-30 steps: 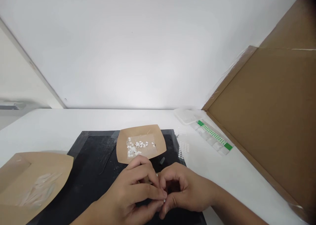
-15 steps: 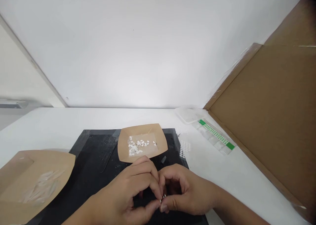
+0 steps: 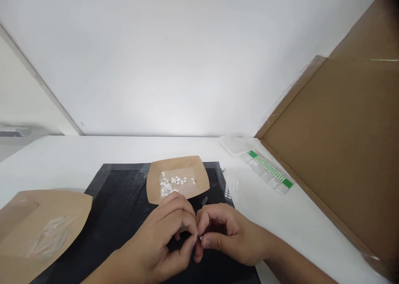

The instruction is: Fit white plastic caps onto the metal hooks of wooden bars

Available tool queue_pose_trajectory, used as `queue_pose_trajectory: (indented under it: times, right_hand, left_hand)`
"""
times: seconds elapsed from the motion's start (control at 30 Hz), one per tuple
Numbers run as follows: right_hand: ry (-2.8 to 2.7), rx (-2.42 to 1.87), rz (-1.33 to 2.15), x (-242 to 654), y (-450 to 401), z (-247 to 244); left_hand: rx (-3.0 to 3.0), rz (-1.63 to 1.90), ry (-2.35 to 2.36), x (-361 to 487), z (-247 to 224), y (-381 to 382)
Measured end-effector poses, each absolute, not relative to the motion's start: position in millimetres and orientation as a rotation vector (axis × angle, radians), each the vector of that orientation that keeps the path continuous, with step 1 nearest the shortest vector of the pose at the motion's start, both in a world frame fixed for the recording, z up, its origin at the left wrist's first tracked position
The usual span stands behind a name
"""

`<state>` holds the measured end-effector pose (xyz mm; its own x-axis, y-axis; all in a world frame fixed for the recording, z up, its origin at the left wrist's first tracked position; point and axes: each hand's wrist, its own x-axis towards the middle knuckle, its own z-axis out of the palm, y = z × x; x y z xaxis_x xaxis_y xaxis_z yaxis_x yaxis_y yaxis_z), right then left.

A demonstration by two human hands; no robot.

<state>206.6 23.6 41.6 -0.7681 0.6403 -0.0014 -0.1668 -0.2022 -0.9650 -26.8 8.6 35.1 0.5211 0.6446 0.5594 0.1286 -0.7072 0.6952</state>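
Note:
My left hand [image 3: 165,238] and my right hand [image 3: 232,233] meet above the black mat [image 3: 121,230], thumb and index fingertips pinched together on each. Between the fingertips shows a tiny piece [image 3: 198,237], dark with whitish ends, gripped from both sides. Most of it is covered, and its kind is too small to tell. Just behind the hands stands a brown paper tray [image 3: 202,172]. Small white oval pieces [image 3: 167,186] lie scattered in it on a clear sheet.
At left is a second brown paper tray [image 3: 81,203] with clear plastic slivers [image 3: 51,234]. Right of the mat lie white oval stickers [image 3: 232,184], a clear case with a green strip [image 3: 271,170] and a translucent lid [image 3: 237,145]. A cardboard panel [image 3: 339,151] bounds the right.
Both hands have risen slightly and shifted left, still pinched together. The tiny piece shows more dark between the fingertips. The whole view has shifted a little.

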Motion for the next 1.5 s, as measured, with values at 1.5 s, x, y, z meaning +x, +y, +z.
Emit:
queue_pose_trajectory:
  times: [1.5]
  right_hand:
    - [-2.204, -0.998, 0.851, 206, 17, 36]
  left_hand:
    - [2.094, 1.376, 0.836, -21, 31, 12]
